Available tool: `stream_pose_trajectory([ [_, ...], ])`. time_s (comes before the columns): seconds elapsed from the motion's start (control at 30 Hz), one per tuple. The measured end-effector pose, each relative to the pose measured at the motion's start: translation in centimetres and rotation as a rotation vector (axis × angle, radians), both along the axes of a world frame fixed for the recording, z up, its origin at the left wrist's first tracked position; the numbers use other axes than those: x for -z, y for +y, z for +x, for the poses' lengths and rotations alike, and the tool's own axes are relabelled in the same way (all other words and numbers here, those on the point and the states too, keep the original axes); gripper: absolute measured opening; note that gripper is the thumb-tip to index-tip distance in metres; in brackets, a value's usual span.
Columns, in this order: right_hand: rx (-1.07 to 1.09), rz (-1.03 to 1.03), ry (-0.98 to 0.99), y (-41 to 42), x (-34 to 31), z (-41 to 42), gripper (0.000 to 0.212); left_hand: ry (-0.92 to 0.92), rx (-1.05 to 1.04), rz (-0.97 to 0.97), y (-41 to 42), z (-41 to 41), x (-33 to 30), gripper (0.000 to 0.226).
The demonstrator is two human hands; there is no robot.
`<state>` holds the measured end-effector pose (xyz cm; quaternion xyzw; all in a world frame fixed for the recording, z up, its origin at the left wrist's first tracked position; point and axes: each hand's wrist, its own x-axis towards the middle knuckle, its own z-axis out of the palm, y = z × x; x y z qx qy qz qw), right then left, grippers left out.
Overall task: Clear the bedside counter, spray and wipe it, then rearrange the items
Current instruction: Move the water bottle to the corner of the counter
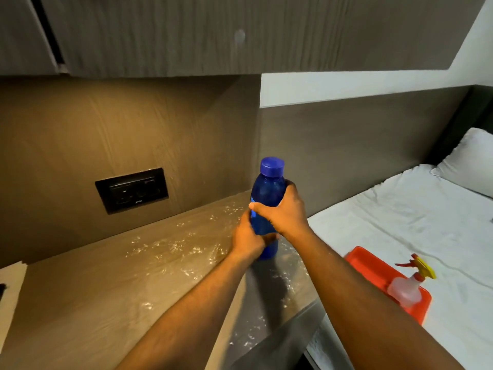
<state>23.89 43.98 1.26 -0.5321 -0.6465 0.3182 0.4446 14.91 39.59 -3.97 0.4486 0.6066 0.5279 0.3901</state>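
- Fingers of the right hand wrap around the middle of the blue bottle, thumb across its front.
- Left hand grips the same bottle lower down, fingers curled round its lower body; fingertips hidden behind it.
- Bottle stands upright with its blue cap on, base at or just on the worktop, near the back right corner by the wall. Can't tell if the base is touching.
- Worktop surface shows glinting wet patches across the middle and toward the front edge.
- Black socket plate on the wall panel behind, left of the bottle.
- Bed with white sheet to the right, pillow at its head.
- Orange tray lies on the bed near the worktop edge; a spray bottle with red-and-yellow trigger lies in it.
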Motion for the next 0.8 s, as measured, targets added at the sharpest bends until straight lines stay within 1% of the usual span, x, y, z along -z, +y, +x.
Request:
stream_pose_trajectory([
  [0.03,0.011,0.014,-0.018,0.1,-0.1,-0.1,0.083,-0.002,-0.015,0.012,0.2,0.0,-0.1,0.063],
  [0.07,0.012,0.027,-0.031,0.1,-0.1,-0.2,0.081,0.037,-0.022,0.017,0.2,0.0,-0.2,0.063],
  [0.17,-0.033,0.061,-0.031,-0.7,-0.7,-0.9,0.072,0.130,-0.058,0.048,-0.5,-1.0,-0.2,0.066],
  [0.27,-0.086,0.130,-0.072,-2.5,-2.2,-3.1,0.066,0.201,-0.146,0.103,-2.6,-3.4,-1.0,0.064],
  [0.33,-0.144,0.179,-0.115,-4.4,-3.8,-6.0,0.064,0.251,-0.247,0.134,-4.7,-6.1,-1.8,0.063],
  [0.43,-0.290,0.258,-0.082,-7.7,-6.2,-11.1,0.069,0.336,-0.423,0.152,-9.1,-10.8,-3.3,0.062],
  [0.5,-0.437,0.253,-0.063,-10.7,-7.7,-14.6,0.075,0.375,-0.544,0.139,-12.9,-14.1,-4.0,0.071],
  [0.57,-0.587,0.249,-0.081,-14.0,-8.6,-18.4,0.069,0.448,-0.668,0.111,-17.4,-17.4,-4.6,0.076],
  [0.63,-0.734,0.248,-0.051,-17.3,-8.8,-21.8,0.066,0.525,-0.773,0.092,-21.8,-20.1,-5.0,0.072],
  [0.7,-0.862,0.218,-0.013,-20.7,-8.6,-24.8,0.071,0.529,-0.846,0.080,-26.3,-22.3,-5.0,0.067],
  [0.8,-0.979,0.156,0.007,-25.0,-7.6,-28.8,0.078,0.500,-0.918,0.005,-31.9,-25.2,-4.3,0.069],
])
